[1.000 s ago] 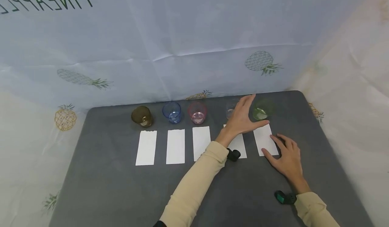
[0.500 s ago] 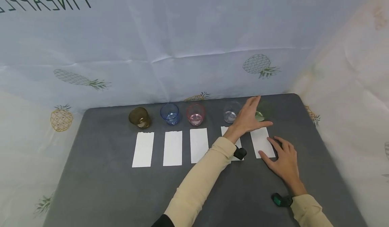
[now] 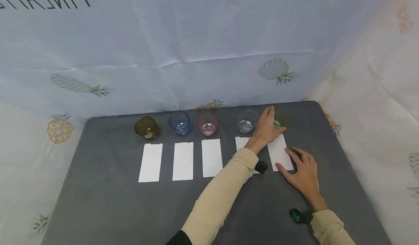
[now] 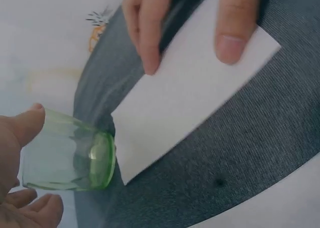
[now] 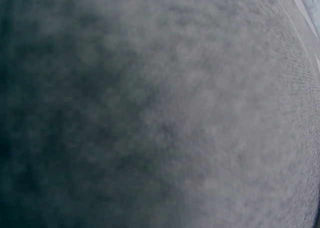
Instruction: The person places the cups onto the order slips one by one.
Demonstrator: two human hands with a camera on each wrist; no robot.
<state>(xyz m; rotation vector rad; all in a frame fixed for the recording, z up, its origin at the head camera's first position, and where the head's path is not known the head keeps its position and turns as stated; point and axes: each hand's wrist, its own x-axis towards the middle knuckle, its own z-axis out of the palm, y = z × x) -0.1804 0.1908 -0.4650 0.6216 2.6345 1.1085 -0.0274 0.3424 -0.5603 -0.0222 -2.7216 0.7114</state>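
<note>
At the table's back right, my left hand [image 3: 264, 127] curls round a green glass [image 4: 70, 158], thumb on its near side and fingers on the far side. The hand hides much of that glass in the head view. A white paper strip [image 3: 279, 151] lies just in front of it. My right hand [image 3: 303, 170] rests at the strip's near right part with relaxed, spread fingers; in the left wrist view its thumb [image 4: 232, 42] overlaps the paper. Blurred dark and grey surfaces fill most of the right wrist view.
Brown [image 3: 146, 127], blue [image 3: 180, 123], pink [image 3: 207, 124] and clear glasses [image 3: 246, 121] line the back of the grey table [image 3: 114, 208]. White strips lie in front of them, such as the leftmost strip [image 3: 150, 163]. A pineapple-print curtain [image 3: 196, 37] hangs behind.
My left hand has moved in toward the green glass, and its thumb and fingers have drawn closer together round it. My right hand has kept its place by the strip. The view has shifted slightly.
</note>
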